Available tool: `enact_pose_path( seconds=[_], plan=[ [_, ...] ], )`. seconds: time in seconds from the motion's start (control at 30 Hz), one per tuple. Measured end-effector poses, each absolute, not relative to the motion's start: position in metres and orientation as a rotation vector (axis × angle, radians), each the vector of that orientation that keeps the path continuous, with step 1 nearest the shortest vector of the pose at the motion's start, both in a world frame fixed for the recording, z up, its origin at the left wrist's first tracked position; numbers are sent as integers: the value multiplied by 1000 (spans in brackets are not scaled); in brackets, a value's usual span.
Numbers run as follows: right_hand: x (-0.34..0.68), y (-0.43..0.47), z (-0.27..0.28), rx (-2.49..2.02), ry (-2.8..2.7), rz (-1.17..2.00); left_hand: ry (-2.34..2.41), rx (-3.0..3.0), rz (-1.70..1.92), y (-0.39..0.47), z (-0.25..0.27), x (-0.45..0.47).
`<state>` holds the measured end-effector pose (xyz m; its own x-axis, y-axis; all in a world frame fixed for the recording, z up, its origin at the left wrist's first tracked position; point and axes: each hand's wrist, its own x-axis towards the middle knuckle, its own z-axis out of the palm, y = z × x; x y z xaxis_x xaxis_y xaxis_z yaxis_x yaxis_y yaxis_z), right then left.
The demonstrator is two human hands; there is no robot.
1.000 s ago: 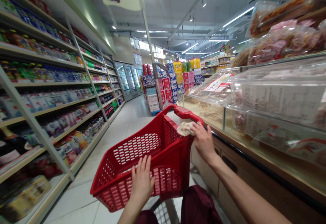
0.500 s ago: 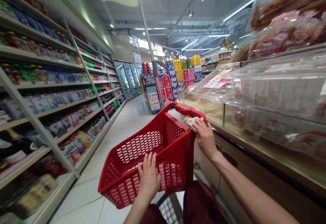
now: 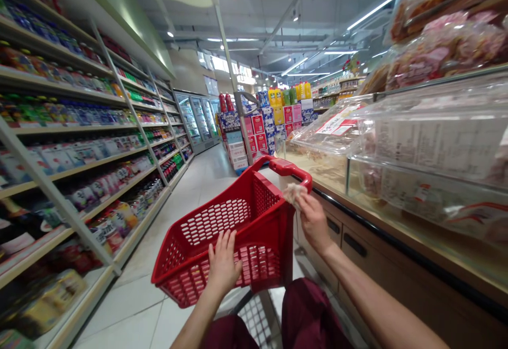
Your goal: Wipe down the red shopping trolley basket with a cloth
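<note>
A red plastic shopping cart (image 3: 273, 243) with a perforated basket stands in front of my knees, its handle (image 3: 288, 168) at the right end. My right hand (image 3: 315, 219) pinches a crumpled whitish cloth (image 3: 294, 193) against the cart's side, just below the handle. Resting on the near rim of the basket is my left hand (image 3: 224, 264), its fingers stretched out over the edge and holding nothing. Beneath the basket shows part of a lower wire grid (image 3: 260, 320). The cloth's far part is hidden by the cart frame.
Drink shelves (image 3: 71, 132) line the left side. A display counter (image 3: 389, 208) with clear plastic food packs (image 3: 428, 142) runs close along the right. Stacked cartons (image 3: 257, 132) stand farther ahead, with glass-door fridges (image 3: 198, 118) behind. Pale floor tiles (image 3: 127, 309) lie between.
My right hand has drawn the cloth slightly left and down below the handle, its fingers now more closed. The cart appears shifted a little left. My left hand stays on the rim.
</note>
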<state>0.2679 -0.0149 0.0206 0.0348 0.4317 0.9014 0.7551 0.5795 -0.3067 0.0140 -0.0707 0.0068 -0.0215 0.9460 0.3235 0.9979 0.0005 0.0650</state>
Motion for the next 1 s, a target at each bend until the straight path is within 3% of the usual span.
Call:
enact_pose_path(
  seconds=[0.17,0.37,0.53,0.77,1.0],
  plan=[
    [248,-35,-29,-1068,-1893,-230,-2097,-2076,-400,-71,8,12],
    [260,-21,14,-1167,-1629,-363,-2084,-2074,-429,-70,5,11],
    [247,-34,-12,-1075,-1922,-332,-2101,-2097,-409,-70,8,10],
    [256,-17,7,-1147,-1732,-347,-2090,-2103,-440,-68,7,8],
    [222,-38,-18,-1013,-1975,-287,-2088,-2159,-455,-68,8,7]
  ],
)
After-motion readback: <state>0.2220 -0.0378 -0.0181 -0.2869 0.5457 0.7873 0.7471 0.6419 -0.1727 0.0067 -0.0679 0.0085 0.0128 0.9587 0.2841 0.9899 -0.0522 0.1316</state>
